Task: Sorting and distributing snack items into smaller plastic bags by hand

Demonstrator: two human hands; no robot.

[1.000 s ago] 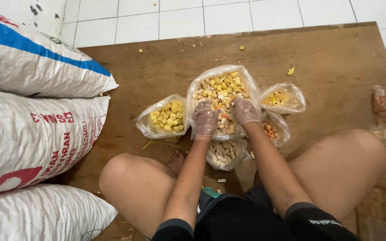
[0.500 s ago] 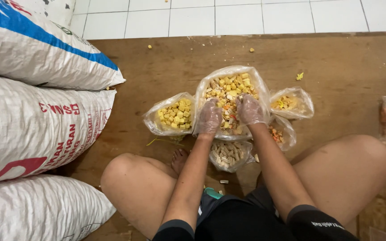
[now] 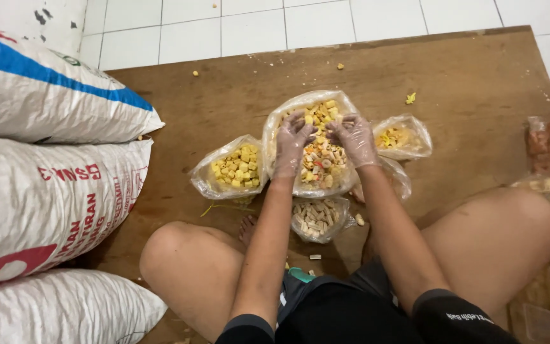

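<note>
- Over the middle bag (image 3: 316,185), the left hand (image 3: 292,141) and right hand (image 3: 353,137), both in thin clear gloves, dig loosely curled into mixed yellow and pale snack pieces; whether either holds any I cannot tell.
- That bag sits open on a wooden board (image 3: 472,83), just beyond the person's knees.
- Just left lies a bag of yellow cubes (image 3: 233,169); right, a smaller yellow bag (image 3: 402,137); near, a bag of pale sticks (image 3: 316,218).
- Judging by this, the pieces are being stirred together by hand; careful, shallow turning would keep them from spilling.
- Far left, big woven sacks (image 3: 46,191) are stacked.
</note>
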